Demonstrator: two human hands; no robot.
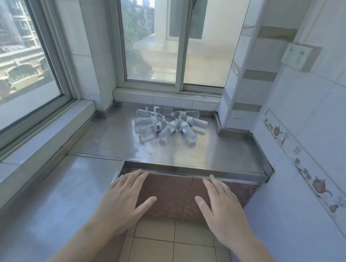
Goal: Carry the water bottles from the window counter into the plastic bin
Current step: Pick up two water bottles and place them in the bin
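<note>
Water bottles (166, 122) lie heaped on the counter (217, 153) (toward its back), below the window (177, 41).

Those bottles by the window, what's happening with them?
A person is standing at the steel counter with both hands out in front, the left hand and right hand, open and empty. The water bottles lie in a jumbled pile on the counter under the window. None has been picked up yet, and no bin is in sight.
</note>
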